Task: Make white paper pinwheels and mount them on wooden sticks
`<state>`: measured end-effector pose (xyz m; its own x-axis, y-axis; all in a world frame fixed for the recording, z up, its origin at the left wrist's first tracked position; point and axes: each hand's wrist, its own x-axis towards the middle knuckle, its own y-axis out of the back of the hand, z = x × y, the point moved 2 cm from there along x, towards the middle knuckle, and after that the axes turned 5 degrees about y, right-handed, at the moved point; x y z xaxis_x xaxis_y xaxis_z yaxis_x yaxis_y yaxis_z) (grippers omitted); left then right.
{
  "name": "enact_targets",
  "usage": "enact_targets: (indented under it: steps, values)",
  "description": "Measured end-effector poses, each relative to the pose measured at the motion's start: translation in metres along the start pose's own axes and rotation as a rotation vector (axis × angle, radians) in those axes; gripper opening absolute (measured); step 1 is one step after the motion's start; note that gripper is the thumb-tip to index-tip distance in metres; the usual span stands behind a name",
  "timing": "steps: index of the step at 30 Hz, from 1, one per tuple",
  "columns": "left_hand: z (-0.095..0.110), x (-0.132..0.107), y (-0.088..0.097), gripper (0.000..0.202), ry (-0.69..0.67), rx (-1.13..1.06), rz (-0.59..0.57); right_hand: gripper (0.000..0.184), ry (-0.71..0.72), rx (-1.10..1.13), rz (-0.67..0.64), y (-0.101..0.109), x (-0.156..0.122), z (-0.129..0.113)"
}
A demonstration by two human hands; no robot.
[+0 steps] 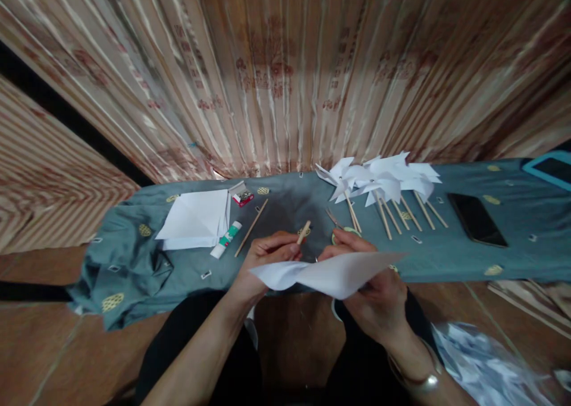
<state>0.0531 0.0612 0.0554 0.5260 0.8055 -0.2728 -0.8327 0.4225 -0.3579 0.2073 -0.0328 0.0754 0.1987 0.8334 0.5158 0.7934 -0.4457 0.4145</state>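
Note:
My left hand [268, 252] is closed on a short length of wooden stick [304, 232], which points up and away between thumb and fingers. My right hand [379, 305] is closed on a curled white paper pinwheel [343, 272], which hides part of its palm and fingers. The pinwheel's left tip reaches across the left wrist. Just beyond the right fingers lie scissors [332, 217] with pale green handles, partly covered by that hand. Another wooden stick [251, 227] rests to the left of my left hand, beside a green and white glue stick [226, 240].
A stack of white paper sheets [196, 215] and an opened small red box [242, 198] are at left. Several finished paper pinwheels [383, 177] on sticks lie at the back right, near a black phone [477, 220]. A curtain [276, 72] hangs behind the cloth-covered table [446, 263].

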Motion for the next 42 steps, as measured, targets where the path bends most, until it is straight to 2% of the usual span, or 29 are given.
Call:
enact_targets:
  steps: [4, 8, 11, 18, 24, 28, 30, 35, 42]
  values:
    - [0.005, -0.006, -0.003, 0.024, -0.019, 0.050, -0.085, 0.025, -0.009, 0.067, -0.070, -0.001, -0.002, -0.003]
    - [0.008, -0.002, 0.008, 0.021, -0.056, 0.134, -0.099, 0.041, -0.049, 0.175, -0.065, -0.004, 0.001, -0.003]
    - [0.008, -0.002, 0.014, 0.018, -0.094, 0.185, -0.066, 0.049, -0.073, 0.248, -0.057, -0.006, 0.003, -0.003]
    - [0.012, -0.002, 0.022, 0.025, -0.017, 0.065, 0.060, 0.051, -0.114, 0.262, -0.073, -0.015, -0.002, 0.005]
    - [0.013, -0.003, 0.022, 0.020, 0.032, 0.003, 0.069, 0.052, -0.125, 0.284, -0.135, -0.019, -0.007, 0.011]
    - [0.009, -0.004, 0.023, 0.015, 0.012, 0.010, 0.073, 0.052, -0.115, 0.298, -0.128, -0.018, -0.005, 0.010]
    - [0.007, -0.004, 0.024, 0.017, -0.016, 0.016, 0.079, 0.051, -0.115, 0.295, -0.117, -0.017, -0.004, 0.009]
    - [0.004, -0.002, 0.026, 0.040, -0.029, -0.051, 0.063, 0.050, -0.131, 0.281, -0.113, -0.017, -0.005, 0.011]
    - [0.004, -0.001, 0.027, 0.040, -0.008, 0.000, 0.104, 0.051, -0.140, 0.277, -0.137, -0.019, -0.008, 0.014]
